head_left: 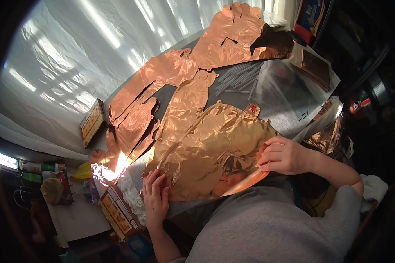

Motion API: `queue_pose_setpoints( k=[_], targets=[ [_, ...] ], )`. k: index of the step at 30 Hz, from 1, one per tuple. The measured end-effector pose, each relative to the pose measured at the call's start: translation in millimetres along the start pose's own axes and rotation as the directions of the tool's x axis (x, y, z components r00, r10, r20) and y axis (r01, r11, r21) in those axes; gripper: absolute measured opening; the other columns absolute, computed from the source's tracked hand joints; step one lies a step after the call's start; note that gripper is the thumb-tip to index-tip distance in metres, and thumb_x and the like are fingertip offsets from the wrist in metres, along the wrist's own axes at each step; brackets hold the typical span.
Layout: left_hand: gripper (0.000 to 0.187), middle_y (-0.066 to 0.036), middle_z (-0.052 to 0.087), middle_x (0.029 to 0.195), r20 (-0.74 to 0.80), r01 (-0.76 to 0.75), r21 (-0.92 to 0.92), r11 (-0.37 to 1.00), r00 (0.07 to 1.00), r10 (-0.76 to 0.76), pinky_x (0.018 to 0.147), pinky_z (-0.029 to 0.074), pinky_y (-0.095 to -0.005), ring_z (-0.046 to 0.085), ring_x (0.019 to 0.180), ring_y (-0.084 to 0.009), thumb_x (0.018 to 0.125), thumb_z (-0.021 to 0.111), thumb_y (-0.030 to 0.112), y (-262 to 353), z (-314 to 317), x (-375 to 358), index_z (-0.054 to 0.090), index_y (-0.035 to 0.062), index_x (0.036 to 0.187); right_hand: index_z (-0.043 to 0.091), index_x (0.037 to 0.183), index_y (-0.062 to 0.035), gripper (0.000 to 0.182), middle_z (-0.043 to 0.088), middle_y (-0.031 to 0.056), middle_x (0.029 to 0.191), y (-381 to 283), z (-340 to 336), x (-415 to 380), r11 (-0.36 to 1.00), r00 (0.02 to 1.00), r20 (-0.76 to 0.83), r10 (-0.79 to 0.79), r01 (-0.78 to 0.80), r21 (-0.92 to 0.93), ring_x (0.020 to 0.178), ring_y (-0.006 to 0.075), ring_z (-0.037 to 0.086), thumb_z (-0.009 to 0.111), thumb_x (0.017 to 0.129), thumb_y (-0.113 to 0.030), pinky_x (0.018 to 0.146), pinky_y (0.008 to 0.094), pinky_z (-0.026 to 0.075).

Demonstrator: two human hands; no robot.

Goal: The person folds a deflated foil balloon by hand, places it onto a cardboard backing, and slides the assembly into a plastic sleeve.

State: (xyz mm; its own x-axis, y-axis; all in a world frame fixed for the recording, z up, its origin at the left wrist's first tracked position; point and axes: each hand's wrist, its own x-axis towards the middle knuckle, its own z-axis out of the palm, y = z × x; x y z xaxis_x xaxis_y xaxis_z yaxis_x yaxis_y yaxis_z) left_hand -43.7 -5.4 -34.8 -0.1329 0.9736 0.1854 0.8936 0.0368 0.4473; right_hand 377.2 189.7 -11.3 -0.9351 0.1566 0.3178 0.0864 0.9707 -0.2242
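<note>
A large flat foil balloon [206, 147], gold-copper and creased, lies at the table's near edge in front of me. My right hand [283, 155] pinches its right edge, where the foil curls up. On its lower left edge rests my left hand [155, 193], fingers stretched out over the foil and thumb apart. Just beyond it a narrower gold foil piece [184, 103] reaches away from me. More copper foil balloons [156, 72] spread over the far and left side, several with small tabs along their edges.
Clear plastic straws [239, 76] lie in a pile beyond the balloon, beside a transparent plastic bag [283, 85]. A packet [311, 65] sits at the back right. Boxes [118, 212] and white curled ribbon [134, 197] are at the left. A white curtain [79, 65] hangs behind the table.
</note>
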Motion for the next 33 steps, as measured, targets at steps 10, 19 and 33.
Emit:
queue_pose_setpoints(
  k=[10,19,33],
  targets=[
    [0.038,-0.013,0.058,0.15,-0.001,-0.027,0.004,1.0,1.0,0.027,0.125,0.032,-0.0558,0.047,0.147,-0.0398,0.098,0.067,0.014,-4,0,0,0.063,0.0082,0.136,0.072,0.116,-0.0017,0.026,0.075,0.0145,0.101,89,-32,116,0.768,0.953,0.283,0.113,-0.264,0.583,0.092,0.0252,0.071,0.063,0.091,-0.004,0.087,0.0397,0.056],
    [0.037,-0.014,0.059,0.149,-0.014,-0.055,0.027,0.998,0.998,0.055,0.123,0.036,-0.0519,0.05,0.145,-0.0391,0.097,0.067,0.011,-1,-3,2,0.063,0.0058,0.134,0.071,0.108,-0.0021,0.025,0.071,0.0112,0.094,113,11,177,0.841,0.843,0.401,0.359,-0.479,0.253,0.093,0.0317,0.069,0.057,0.088,-0.005,0.083,0.0417,0.052],
    [0.057,-0.015,0.057,0.152,0.021,-0.057,0.014,0.998,0.998,0.057,0.122,0.036,-0.0559,0.047,0.146,-0.0431,0.088,0.079,0.033,0,-3,4,0.061,0.0066,0.135,0.065,0.113,-0.0073,0.029,0.063,0.0072,0.105,112,59,152,0.972,0.989,-0.043,0.14,-0.146,-0.186,0.104,0.0267,0.065,0.072,0.085,-0.016,0.096,0.0407,0.047]
  ],
)
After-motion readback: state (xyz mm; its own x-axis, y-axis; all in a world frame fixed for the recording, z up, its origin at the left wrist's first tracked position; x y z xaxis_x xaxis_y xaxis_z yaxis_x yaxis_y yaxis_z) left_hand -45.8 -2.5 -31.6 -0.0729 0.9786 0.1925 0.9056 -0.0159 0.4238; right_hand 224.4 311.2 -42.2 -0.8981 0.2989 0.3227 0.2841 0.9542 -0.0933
